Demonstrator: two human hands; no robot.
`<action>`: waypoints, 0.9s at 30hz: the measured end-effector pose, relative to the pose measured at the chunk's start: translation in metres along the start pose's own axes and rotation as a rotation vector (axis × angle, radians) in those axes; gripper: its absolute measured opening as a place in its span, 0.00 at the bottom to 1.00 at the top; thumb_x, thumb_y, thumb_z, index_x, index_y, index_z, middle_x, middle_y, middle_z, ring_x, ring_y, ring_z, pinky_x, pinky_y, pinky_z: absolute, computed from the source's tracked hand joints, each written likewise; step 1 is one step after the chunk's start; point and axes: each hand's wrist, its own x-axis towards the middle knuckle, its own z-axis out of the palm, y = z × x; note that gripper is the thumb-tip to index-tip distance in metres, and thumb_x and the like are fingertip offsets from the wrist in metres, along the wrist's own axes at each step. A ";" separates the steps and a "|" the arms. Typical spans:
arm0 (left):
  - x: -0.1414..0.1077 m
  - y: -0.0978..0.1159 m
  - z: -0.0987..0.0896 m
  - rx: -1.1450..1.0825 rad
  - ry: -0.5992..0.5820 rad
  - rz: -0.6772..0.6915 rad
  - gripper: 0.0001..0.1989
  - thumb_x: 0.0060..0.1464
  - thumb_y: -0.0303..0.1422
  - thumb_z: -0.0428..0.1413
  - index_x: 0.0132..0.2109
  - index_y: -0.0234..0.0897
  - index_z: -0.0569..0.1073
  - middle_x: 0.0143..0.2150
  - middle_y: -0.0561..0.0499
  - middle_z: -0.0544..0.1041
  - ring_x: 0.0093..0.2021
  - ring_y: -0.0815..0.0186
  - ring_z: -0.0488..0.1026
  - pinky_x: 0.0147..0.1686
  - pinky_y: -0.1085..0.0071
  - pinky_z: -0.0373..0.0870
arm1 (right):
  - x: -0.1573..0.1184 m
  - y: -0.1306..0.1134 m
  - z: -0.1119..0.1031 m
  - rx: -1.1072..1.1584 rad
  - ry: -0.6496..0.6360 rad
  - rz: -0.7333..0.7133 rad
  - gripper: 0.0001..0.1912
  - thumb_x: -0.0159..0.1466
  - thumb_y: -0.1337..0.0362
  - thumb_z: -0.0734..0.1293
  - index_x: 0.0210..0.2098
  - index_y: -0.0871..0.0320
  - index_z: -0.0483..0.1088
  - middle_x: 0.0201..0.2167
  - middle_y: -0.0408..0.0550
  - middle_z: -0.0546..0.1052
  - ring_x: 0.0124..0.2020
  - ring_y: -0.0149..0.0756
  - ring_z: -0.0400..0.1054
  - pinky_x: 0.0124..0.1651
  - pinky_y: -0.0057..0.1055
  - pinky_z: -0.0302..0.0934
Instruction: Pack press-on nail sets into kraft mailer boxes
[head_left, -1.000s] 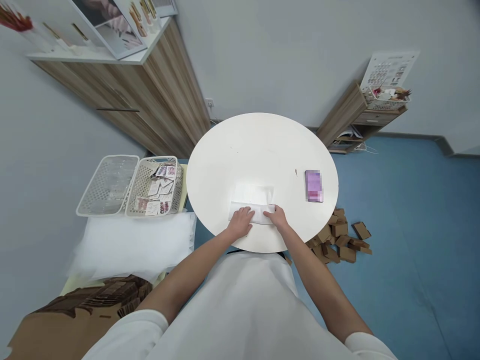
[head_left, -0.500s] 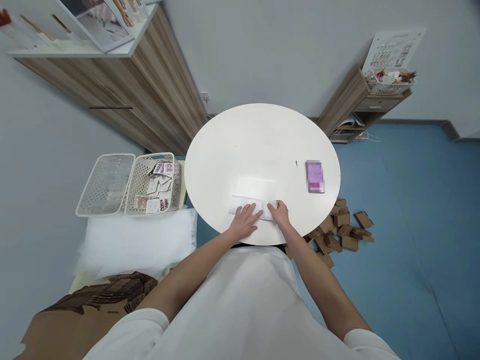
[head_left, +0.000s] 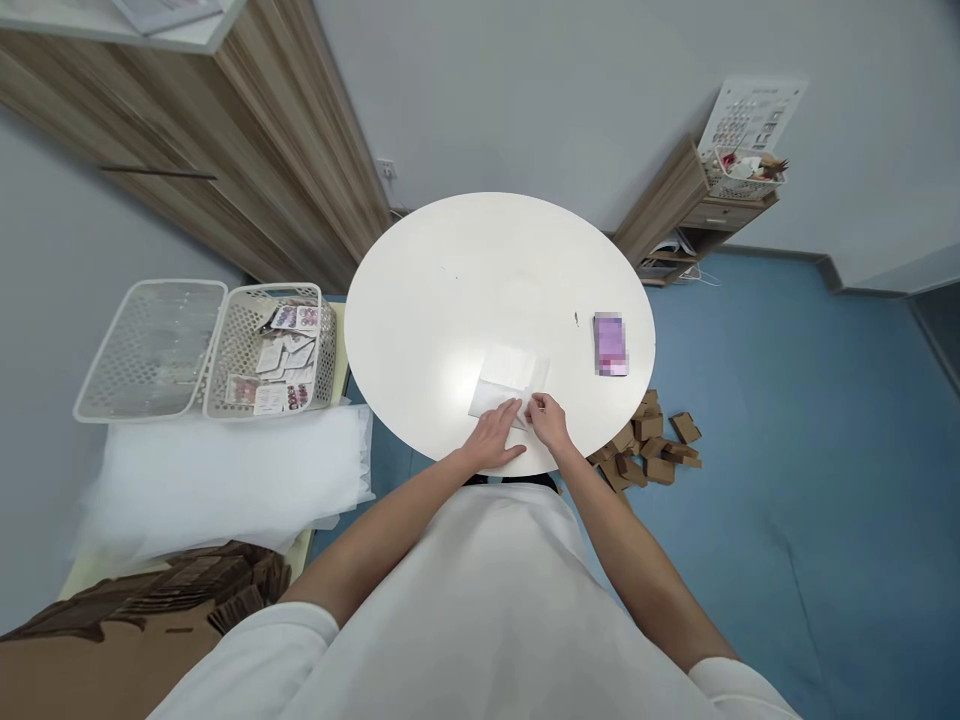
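Note:
A thin white sheet (head_left: 497, 397), partly folded, lies near the front edge of the round white table (head_left: 480, 260). My left hand (head_left: 493, 436) rests flat on its lower part, fingers extended and thumb apart. At the sheet's right side, my right hand (head_left: 547, 419) pinches the folded edge between thumb and fingers. A translucent part of the sheet spreads beyond both hands.
A purple blurred phone-like item (head_left: 611, 345) lies at the table's right. To the left are a lidded white basket (head_left: 326, 350) of packets, white sheets (head_left: 232, 480) and flat cardboard (head_left: 112, 670). Small brown boxes (head_left: 660, 470) lie on the floor at right.
The view has shifted. The sheet's right side has been folded inward, making the white bundle narrower. My right hand has closed on the fold, while my left stays flat.

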 end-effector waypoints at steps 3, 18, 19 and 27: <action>-0.003 -0.003 -0.003 0.074 0.013 0.088 0.37 0.48 0.45 0.51 0.62 0.37 0.48 0.63 0.40 0.49 0.63 0.54 0.45 0.57 0.54 0.41 | 0.000 0.004 -0.003 -0.270 -0.048 -0.135 0.19 0.57 0.68 0.57 0.48 0.60 0.64 0.39 0.50 0.71 0.39 0.34 0.66 0.45 0.32 0.59; -0.029 0.021 0.023 -0.314 0.253 -0.885 0.37 0.50 0.44 0.50 0.61 0.35 0.44 0.63 0.35 0.45 0.62 0.49 0.47 0.53 0.53 0.55 | 0.006 0.024 0.008 -0.804 -0.119 -0.545 0.26 0.62 0.67 0.50 0.61 0.57 0.45 0.61 0.57 0.50 0.58 0.50 0.45 0.50 0.49 0.52; -0.026 0.021 0.025 -0.445 0.297 -0.969 0.38 0.50 0.45 0.50 0.61 0.35 0.42 0.63 0.34 0.45 0.61 0.50 0.50 0.52 0.55 0.58 | 0.010 0.023 0.007 -0.803 -0.130 -0.561 0.26 0.62 0.67 0.50 0.61 0.57 0.45 0.61 0.57 0.50 0.58 0.50 0.46 0.50 0.49 0.51; 0.020 0.005 0.014 -1.110 0.737 -1.303 0.37 0.46 0.41 0.55 0.59 0.39 0.45 0.55 0.38 0.59 0.47 0.63 0.68 0.38 0.68 0.69 | 0.038 0.015 -0.009 -0.838 -0.218 -0.684 0.25 0.63 0.66 0.50 0.60 0.58 0.47 0.60 0.58 0.52 0.57 0.49 0.46 0.51 0.47 0.50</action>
